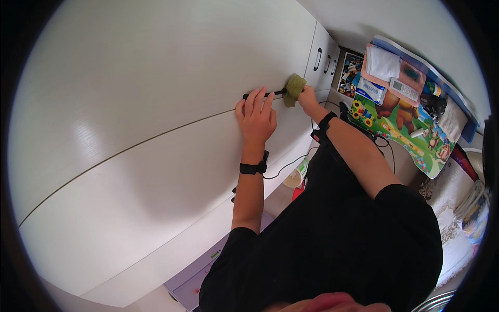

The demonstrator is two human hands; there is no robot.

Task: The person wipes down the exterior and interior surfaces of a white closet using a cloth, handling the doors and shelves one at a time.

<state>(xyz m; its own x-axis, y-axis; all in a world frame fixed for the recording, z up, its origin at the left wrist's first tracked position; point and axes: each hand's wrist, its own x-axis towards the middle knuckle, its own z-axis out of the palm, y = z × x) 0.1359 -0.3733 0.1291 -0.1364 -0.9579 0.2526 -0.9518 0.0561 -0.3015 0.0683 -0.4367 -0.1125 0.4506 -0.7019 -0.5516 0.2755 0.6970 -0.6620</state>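
My left hand (257, 118) lies against the white cabinet front (145, 78), its fingers stretched out across a black bar handle (278, 93). Just to its right, my right hand (310, 100) pinches a crumpled olive-green cloth (295, 88). The cloth touches the handle's right end and covers it. My right fingertips are partly hidden behind the cloth. Each wrist wears a black band, and a thin cable runs from it.
More black handles (318, 59) sit on the narrower fronts to the right. Beyond stands a table with a colourful cartoon mat (384, 127), a folded white cloth (382, 62) and a remote control (404, 89). A pale cup-like container (294, 179) and a purple drawer unit (200, 278) are below.
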